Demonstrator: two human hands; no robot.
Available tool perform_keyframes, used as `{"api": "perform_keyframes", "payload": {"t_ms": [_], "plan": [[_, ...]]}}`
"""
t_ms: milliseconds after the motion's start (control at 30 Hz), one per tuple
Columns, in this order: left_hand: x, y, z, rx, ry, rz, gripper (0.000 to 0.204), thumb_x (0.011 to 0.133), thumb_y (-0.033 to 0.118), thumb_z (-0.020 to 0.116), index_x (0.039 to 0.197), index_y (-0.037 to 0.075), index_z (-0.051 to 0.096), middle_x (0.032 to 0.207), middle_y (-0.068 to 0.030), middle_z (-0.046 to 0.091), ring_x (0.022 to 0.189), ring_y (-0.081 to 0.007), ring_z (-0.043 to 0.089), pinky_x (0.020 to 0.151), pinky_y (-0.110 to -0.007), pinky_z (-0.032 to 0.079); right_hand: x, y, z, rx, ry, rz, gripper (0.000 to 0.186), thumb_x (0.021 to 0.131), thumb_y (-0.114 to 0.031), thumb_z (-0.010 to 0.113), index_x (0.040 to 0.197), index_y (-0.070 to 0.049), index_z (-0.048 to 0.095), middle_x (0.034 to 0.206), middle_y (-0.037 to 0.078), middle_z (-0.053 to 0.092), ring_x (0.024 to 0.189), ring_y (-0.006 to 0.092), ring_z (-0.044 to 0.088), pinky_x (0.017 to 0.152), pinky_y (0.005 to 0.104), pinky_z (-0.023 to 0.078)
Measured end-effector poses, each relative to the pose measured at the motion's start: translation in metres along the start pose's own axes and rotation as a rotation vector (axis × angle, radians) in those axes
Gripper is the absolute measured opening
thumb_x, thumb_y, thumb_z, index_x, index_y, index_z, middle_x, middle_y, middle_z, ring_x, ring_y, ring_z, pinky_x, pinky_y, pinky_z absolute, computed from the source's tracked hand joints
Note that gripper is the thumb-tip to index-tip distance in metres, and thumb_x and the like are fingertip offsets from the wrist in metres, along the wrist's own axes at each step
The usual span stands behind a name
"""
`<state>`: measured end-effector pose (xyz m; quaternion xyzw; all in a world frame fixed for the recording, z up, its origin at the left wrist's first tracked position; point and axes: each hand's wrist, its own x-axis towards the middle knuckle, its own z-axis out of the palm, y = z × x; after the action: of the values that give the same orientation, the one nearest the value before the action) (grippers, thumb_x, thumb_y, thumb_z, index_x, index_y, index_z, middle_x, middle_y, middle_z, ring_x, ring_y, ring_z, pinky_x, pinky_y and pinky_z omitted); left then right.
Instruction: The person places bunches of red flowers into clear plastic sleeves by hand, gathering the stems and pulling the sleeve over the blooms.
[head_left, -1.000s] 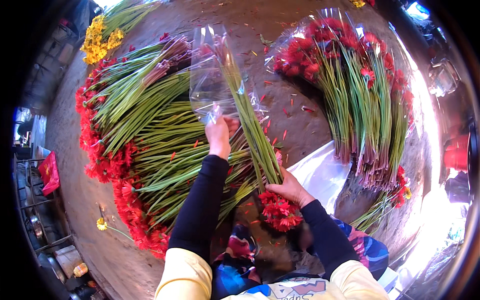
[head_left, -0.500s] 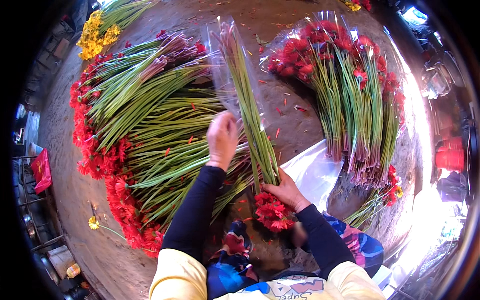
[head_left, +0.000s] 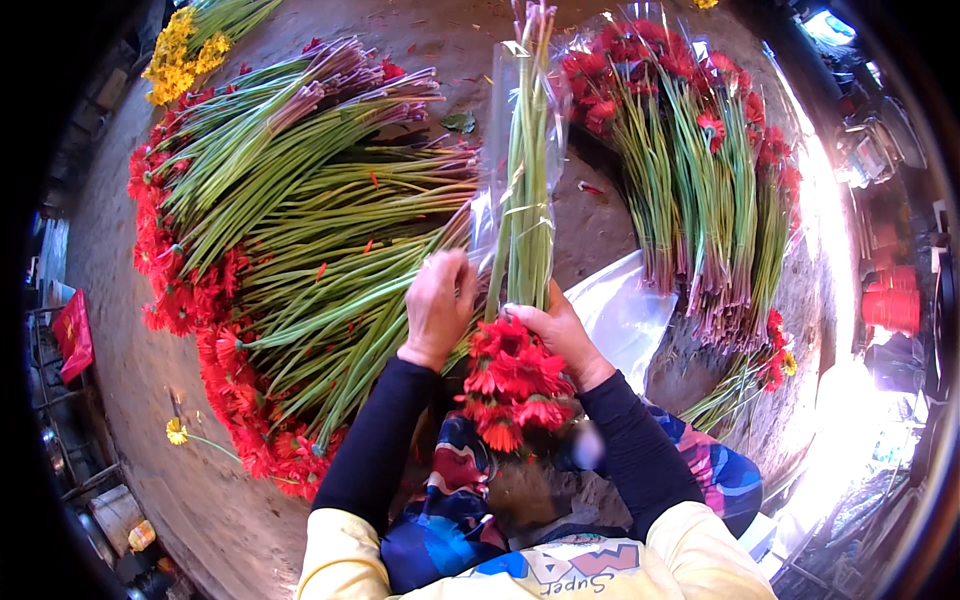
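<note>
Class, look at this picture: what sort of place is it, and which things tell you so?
Probably a cut-flower sorting or packing spot. Heaps of red flowers lie on the bare ground, more stand sleeved in clear wraps, and both hands hold a bunch in plastic.

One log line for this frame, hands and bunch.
left hand: on clear sleeve | right hand: grips red gerbera bunch below heads | stems up | loose gerbera pile left

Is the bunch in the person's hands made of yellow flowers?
No, the bunch gripped by the right hand has red blooms, with the left hand on its clear sleeve.
</note>
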<state>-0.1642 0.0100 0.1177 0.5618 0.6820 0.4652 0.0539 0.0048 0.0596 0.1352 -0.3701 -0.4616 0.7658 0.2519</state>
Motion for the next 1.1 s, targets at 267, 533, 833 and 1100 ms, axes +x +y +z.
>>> {"api": "perform_keyframes", "payload": {"t_ms": [267,533,833,1100], "plan": [[0.038,-0.003,0.022,-0.098,0.089,0.091,0.014,0.078,0.003,0.063,0.086,0.005,0.051,0.077,-0.0133,0.053,0.071,-0.0336,0.055,0.063,-0.040,0.045,-0.036,-0.028,0.004,0.316,-0.105,0.122,0.043,0.083,-0.003,0.056,0.124,-0.004,0.044,0.091,0.007,0.059,0.083,0.0152,0.058,0.077,0.0283,0.048],[0.013,0.032,0.044,-0.499,-0.422,-0.238,0.017,0.082,0.004,0.058,0.095,0.005,0.047,0.071,-0.0165,0.055,0.066,-0.0351,0.058,0.060,-0.040,0.045,-0.038,-0.029,-0.020,-0.289,0.268,-0.274,0.044,0.084,-0.008,0.064,0.124,-0.001,0.046,0.104,0.006,0.061,0.093,0.0134,0.059,0.083,0.0286,0.048],[-0.046,0.024,0.011,-0.351,-0.451,-0.222,0.013,0.083,0.007,0.060,0.086,0.004,0.048,0.068,-0.0176,0.053,0.062,-0.0363,0.055,0.056,-0.038,0.044,-0.033,0.011,-0.057,0.126,0.368,0.005,0.033,0.089,-0.023,0.062,0.114,-0.002,0.055,0.101,0.004,0.061,0.084,0.0137,0.061,0.076,0.0261,0.050],[-0.086,0.031,0.007,-0.414,-0.355,-0.248,0.010,0.085,0.003,0.058,0.080,0.002,0.049,0.082,-0.0147,0.055,0.071,-0.0248,0.054,0.064,-0.033,0.044,-0.027,0.024,-0.068,-0.248,0.489,0.019,0.087,0.082,-0.043,0.069,0.138,0.008,0.028,0.125,0.020,0.051,0.118,0.0229,0.047,0.096,0.0321,0.038]]}}
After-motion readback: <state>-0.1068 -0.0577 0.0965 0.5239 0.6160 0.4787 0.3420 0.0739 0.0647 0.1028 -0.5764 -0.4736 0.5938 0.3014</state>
